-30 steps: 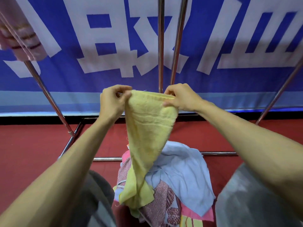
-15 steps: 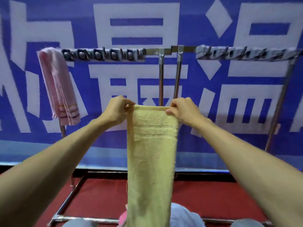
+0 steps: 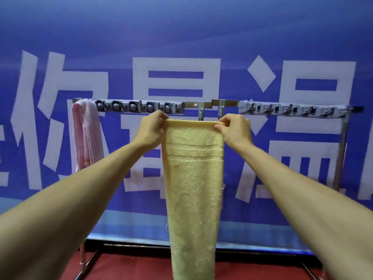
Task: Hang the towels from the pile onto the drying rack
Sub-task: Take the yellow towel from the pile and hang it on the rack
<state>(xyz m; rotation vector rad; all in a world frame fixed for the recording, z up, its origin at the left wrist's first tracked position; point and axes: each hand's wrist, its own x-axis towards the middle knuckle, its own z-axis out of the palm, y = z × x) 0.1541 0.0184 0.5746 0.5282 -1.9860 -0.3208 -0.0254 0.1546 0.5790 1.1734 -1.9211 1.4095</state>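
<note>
Hanging long axis down, the towel (image 3: pixel 193 178) is being pinched at its top corners by the left hand (image 3: pixel 150 128) and right hand (image 3: pixel 236 129). Its upper edge is being held parallel to the rack rail (image 3: pixel 191 105), just below it, with both hands equally near.

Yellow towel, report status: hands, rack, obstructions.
Left hand and right hand pinch top corners of yellow towel. Towel hangs straight, held near drying rack bar, not yet draped. Pink towel on bar's left end, apart.
</note>
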